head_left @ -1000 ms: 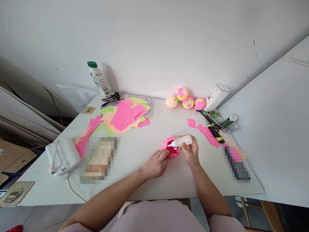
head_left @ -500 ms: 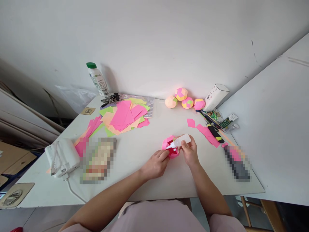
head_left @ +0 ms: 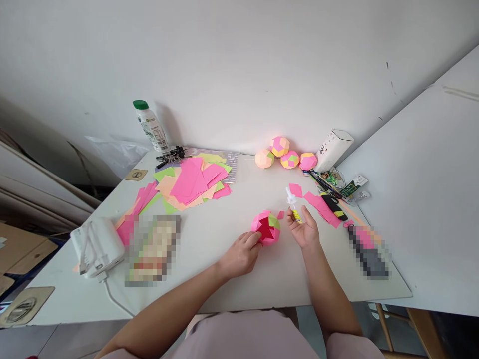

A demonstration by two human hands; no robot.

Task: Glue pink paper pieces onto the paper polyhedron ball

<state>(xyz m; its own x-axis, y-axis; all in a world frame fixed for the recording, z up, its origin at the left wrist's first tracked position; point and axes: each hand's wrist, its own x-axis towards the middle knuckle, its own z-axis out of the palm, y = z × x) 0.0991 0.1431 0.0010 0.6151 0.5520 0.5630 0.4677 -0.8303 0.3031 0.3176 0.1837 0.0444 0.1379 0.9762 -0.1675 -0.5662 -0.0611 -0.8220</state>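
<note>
My left hand [head_left: 241, 255] pinches the near left rim of a half-built pink and green paper ball [head_left: 276, 235], whose jagged opening faces up and shows a dark pink inside. My right hand [head_left: 305, 230], to the right of the ball, holds a small white glue bottle [head_left: 297, 213] in its fingers with the nozzle pointing up and a yellow label low on it. The thumb stands away from the bottle. Between the ball and my right hand lies a small pink paper piece [head_left: 280, 215].
Several finished paper balls [head_left: 280, 146] sit against the wall, beside a white box [head_left: 334, 150]. Coloured paper sheets [head_left: 194, 182], keys [head_left: 172, 156] and a green-capped bottle [head_left: 151, 127] are at the back left. A power bank [head_left: 98, 244] lies at left, scissors [head_left: 334, 206] at right.
My right hand has drawn the glue bottle away from the ball to the right and turned its nozzle upward. My left hand keeps its hold on the paper ball.
</note>
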